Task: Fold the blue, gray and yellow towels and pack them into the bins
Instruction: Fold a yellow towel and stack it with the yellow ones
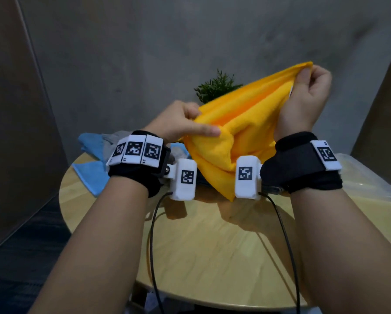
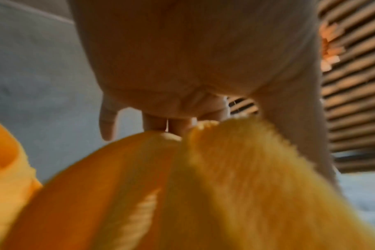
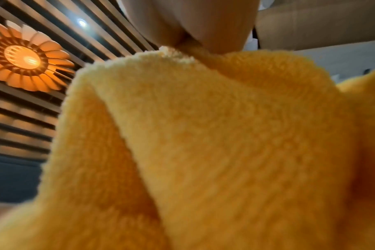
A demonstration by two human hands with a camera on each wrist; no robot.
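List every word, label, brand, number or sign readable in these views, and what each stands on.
No readable words or numbers in any view.
White wristband tags: black-and-white square code patterns only; tiny marks beneath are too small to read.
Fluffy yellow towel: a white tag by the right hand is mostly hidden.

Both bare forearms reach forward, each wrist wrapped in a black band carrying white blocks with black-and-white square markers, a thin black cable trailing from each. The left hand [image 1: 178, 120] is held lower, palm turned inward, thumb stretched out straight and the other fingers curled in a pinch. The right hand [image 1: 308, 96] is raised higher and further out, wrist bent back, thumb and curled fingers pinched together at the top.
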